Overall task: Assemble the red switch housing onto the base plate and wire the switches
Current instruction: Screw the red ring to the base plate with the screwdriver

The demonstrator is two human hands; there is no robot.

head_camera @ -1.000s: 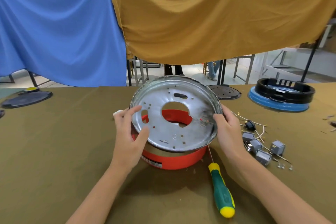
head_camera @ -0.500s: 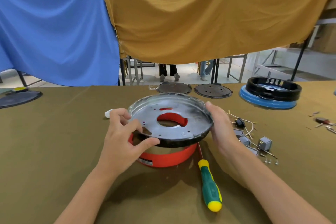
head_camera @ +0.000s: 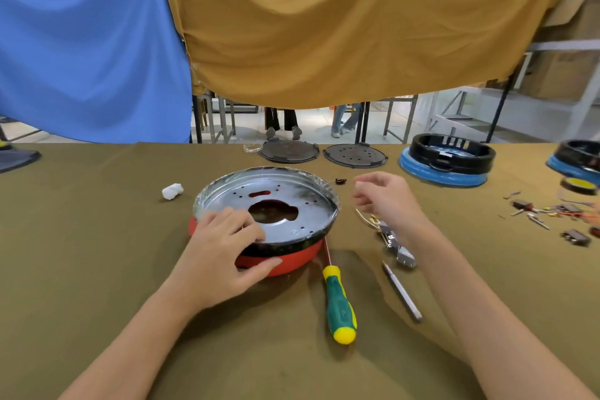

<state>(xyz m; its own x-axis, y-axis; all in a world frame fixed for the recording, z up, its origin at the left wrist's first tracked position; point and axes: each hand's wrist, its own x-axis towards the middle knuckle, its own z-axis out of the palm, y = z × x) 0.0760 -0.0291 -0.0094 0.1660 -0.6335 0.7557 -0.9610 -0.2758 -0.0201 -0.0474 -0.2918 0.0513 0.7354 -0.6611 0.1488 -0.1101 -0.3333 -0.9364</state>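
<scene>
The base plate point(head_camera: 292, 204), thin stiff sheet metal and probably light, sits on the red switch housing point(head_camera: 285, 261) at mid-tabletop point(head_camera: 97, 253); best held by its rim. The left hand point(head_camera: 220, 256) grips the near rim, fingers on top and thumb on the housing. The right hand point(head_camera: 386, 196) hovers beside the plate over the wired switches point(head_camera: 394, 242), fingers loosely curled, holding nothing visible.

Shiny bare metal base plate point(head_camera: 302, 204) is sitting on glossy red plastic housing point(head_camera: 285, 261); matt olive cloth is covering the surface point(head_camera: 97, 253).
</scene>
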